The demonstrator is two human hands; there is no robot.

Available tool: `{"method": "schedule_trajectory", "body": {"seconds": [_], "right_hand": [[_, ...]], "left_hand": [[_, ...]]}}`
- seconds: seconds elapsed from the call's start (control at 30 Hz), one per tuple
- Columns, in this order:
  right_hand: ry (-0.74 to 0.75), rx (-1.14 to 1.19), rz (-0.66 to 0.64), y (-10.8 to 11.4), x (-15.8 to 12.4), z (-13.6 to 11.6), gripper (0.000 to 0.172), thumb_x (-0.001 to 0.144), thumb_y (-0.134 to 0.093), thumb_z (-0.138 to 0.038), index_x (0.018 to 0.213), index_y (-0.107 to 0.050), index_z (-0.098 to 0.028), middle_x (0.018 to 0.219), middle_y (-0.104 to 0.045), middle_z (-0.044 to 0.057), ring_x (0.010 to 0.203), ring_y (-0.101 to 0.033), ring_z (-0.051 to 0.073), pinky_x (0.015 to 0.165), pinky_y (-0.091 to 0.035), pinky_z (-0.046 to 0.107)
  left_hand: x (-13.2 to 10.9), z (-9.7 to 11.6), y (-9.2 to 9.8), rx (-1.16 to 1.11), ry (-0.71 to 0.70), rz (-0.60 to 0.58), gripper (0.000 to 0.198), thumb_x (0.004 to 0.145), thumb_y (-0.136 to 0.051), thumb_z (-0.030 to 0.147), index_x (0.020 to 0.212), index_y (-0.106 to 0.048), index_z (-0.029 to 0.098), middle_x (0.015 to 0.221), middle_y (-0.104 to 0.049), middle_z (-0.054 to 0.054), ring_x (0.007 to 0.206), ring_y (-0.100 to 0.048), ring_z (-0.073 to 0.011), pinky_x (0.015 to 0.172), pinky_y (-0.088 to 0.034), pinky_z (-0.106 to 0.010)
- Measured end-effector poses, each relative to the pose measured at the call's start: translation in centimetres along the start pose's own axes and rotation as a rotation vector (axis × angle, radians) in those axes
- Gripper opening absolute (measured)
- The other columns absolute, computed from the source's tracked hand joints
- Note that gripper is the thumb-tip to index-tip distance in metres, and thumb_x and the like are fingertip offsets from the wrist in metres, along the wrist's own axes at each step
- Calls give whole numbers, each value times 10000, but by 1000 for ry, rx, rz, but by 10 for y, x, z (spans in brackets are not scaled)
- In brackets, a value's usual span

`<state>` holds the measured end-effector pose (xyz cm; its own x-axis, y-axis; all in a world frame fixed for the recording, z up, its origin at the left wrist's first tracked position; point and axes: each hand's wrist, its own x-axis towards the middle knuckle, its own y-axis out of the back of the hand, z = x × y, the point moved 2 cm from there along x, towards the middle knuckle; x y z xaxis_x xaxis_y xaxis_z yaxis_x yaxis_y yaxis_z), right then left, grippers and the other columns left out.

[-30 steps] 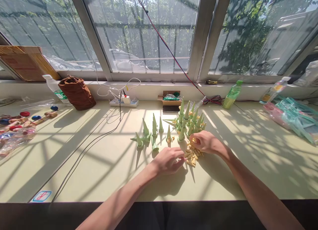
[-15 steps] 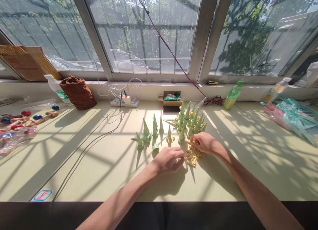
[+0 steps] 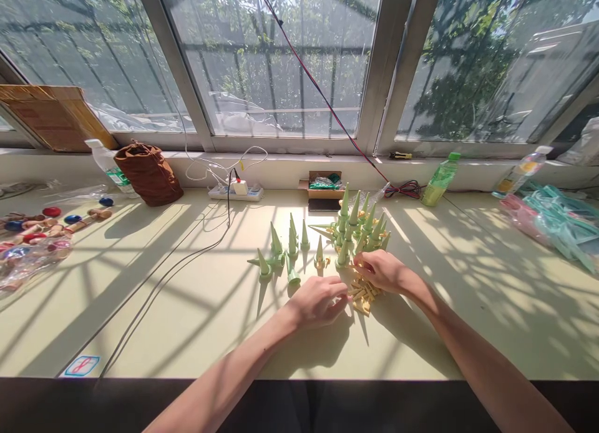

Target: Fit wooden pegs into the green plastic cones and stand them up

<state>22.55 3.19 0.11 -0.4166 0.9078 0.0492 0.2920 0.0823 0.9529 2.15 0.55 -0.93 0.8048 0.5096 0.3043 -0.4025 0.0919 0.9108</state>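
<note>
From my remote seat, a few pale green cones [image 3: 275, 243] stand or lie scattered on the table [image 3: 187, 302], each slim and sharply pointed. Next, the left hand [image 3: 318, 302] rests with its grip curled narrow, fingertips at the edge of a heap of small yellow pegs [image 3: 362, 294]. I cannot tell whether it holds one. Behind the heap stands a dense bunch of upright cones [image 3: 358, 227]. The right hand [image 3: 381, 272] lies on the heap, and its curled grip hides anything inside.
</note>
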Motion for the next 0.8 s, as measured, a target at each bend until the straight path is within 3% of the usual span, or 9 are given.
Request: {"method": "schedule_trajectory", "body": {"seconds": [0.33,0.8], "right_hand": [[-64,-81,-46,-2,0,0,128,883,-528,-191,904,-652,-210,713,-635,11,661,-550,143,581,-280,238],[-100,-91,-4,2,0,-1,153,890,-583,-311,858,-689,-205,688,-668,19,633,-580,150,567,-290,242]], "left_hand": [[0,0,1,-4,-11,-6,190,897,-503,199,717,-550,159,699,-565,-6,537,-456,-111,489,-301,-256],[0,1,2,1,-2,10,196,907,-508,210,725,-561,160,697,-548,-2,531,-452,-107,492,-320,-255]]}}
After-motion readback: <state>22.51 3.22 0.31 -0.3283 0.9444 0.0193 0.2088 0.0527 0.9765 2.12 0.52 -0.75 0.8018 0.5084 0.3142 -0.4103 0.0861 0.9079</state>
